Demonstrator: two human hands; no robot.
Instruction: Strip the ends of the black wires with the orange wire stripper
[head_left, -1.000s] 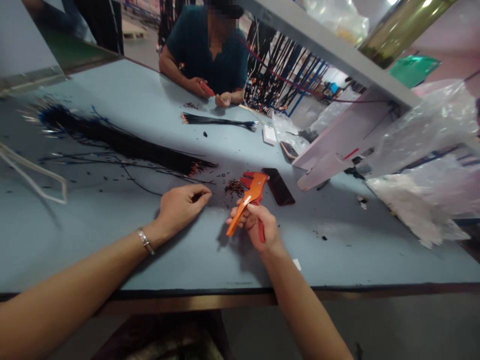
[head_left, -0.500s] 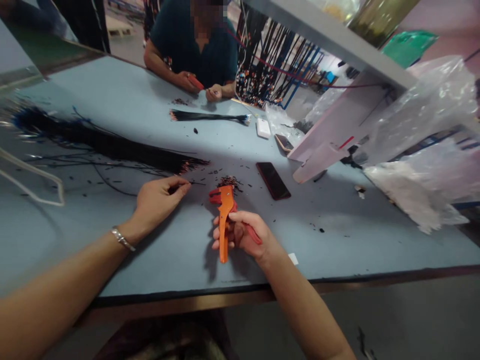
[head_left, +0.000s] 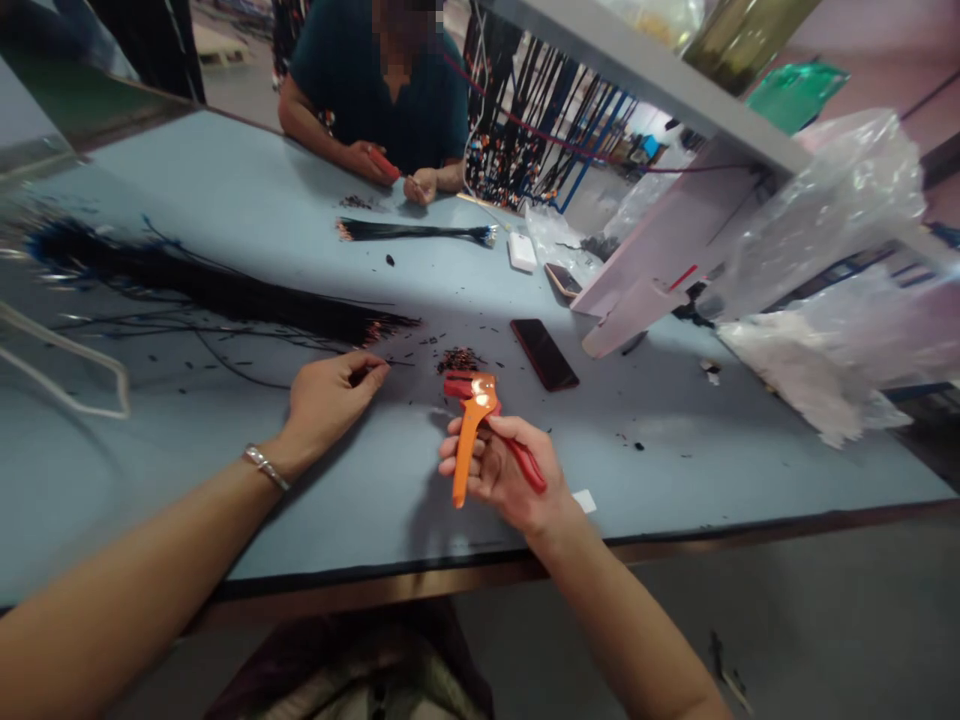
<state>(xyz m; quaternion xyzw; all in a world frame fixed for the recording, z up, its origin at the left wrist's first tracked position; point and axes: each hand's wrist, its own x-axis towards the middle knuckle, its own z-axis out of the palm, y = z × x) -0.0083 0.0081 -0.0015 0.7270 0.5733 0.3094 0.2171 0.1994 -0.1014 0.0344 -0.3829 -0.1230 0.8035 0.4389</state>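
Cradling in the upturned right hand [head_left: 511, 490] an orange and red stripping tool [head_left: 472, 415], curling the fingers loosely about the handles, laying the thumb near the head, and showing the handles spread apart. Pinching together the thumb and forefinger of the left hand [head_left: 330, 405] on a thin black wire [head_left: 400, 363], exposing a short, straight end beyond the fingertips and folding the remaining fingers mostly out of sight.

Combining, in the stripping tool, a glossy, blunt, blocky head with one straight orange handle and one curved red handle. Suspending it above the near half of the smooth, grey-blue table [head_left: 360, 520], just on the near side of a heap of clippings [head_left: 459, 358]. Pointing the red nose leftward and running the long axis from the head down the orange handle toward the table's near edge, tilting slightly leftward at the lower end.

Displaying, beyond the left hand, a thick bundle [head_left: 277, 300] of slender black strands, fanning into pale, bristling tips at the left and coppery ends at the right. Including also a flat, rectangular phone [head_left: 545, 354] right of the heap and, across the table, a co-worker [head_left: 360, 110] holding a red tool [head_left: 382, 163].
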